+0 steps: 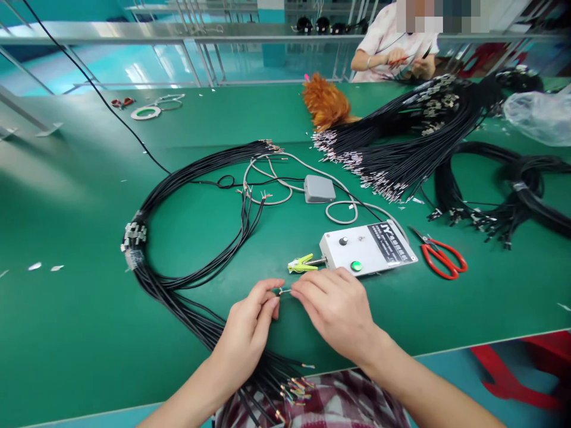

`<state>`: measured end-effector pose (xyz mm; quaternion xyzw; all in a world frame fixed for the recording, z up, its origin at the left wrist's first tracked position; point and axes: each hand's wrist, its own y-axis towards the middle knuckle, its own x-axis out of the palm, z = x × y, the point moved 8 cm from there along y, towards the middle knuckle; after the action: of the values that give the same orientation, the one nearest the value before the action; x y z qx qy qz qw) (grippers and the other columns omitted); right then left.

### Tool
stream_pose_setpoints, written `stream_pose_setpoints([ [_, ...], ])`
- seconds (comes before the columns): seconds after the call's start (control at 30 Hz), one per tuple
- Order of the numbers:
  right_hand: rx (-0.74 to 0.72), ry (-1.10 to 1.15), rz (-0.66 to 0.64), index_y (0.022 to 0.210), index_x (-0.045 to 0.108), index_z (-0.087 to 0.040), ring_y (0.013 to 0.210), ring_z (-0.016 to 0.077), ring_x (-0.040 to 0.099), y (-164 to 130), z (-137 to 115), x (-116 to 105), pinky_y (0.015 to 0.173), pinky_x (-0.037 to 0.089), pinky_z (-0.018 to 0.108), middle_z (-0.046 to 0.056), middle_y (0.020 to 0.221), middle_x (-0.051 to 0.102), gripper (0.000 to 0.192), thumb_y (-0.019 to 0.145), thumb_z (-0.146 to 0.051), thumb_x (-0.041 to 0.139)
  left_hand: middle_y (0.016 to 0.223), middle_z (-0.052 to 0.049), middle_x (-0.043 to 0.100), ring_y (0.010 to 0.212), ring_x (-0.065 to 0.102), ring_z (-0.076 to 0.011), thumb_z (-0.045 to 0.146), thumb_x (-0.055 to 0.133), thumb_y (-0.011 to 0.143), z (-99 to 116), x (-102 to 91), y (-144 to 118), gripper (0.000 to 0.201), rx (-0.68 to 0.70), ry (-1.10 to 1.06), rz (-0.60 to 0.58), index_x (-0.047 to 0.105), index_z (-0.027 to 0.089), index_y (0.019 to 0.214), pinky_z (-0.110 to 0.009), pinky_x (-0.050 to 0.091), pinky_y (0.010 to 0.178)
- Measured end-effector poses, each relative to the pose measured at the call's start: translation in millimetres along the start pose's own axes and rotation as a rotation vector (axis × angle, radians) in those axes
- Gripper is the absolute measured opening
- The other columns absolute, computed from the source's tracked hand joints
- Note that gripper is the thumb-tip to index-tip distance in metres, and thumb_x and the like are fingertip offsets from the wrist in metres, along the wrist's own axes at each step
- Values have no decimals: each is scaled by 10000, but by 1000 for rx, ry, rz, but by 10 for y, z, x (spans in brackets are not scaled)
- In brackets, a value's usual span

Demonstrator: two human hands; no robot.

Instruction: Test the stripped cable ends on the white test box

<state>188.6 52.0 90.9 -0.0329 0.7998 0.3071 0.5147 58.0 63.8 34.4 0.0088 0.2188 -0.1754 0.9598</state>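
Near the front of the green table, my left hand (250,318) pinches the end of a black cable, whose stripped tip (282,291) pokes out past the fingers. My right hand (334,303) is closed at the thin wire strands of that tip, thumb against fingers. Just beyond lies a white control box (366,249) with a knob and a green button. A yellow-green clip (303,263) sits on the box's shaft. Left of my hands curves a bundle of black cables (149,199), gathered at metal connectors (134,236); several stripped ends (297,389) with coloured wires hang by my lap.
Red-handled cutters (441,255) lie right of the box. Behind it are a grey foot pedal (319,189) and its looped cord. Large black cable bundles (401,142), an orange duster (328,101) and a plastic bag (542,116) occupy the far right. Another person (392,44) works opposite.
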Motion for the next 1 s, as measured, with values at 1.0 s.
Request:
stream_pose_setpoints([
  [1.0,-3,-351,-315,773,655,-170,816,219,564,342,374,304,818,287,380,40,770,672,95,806,-82,662,648,42,530,592,515,-152,224,383,962,-20,64,425,225,-14,145,41,536,163,1115,-250,401,613],
])
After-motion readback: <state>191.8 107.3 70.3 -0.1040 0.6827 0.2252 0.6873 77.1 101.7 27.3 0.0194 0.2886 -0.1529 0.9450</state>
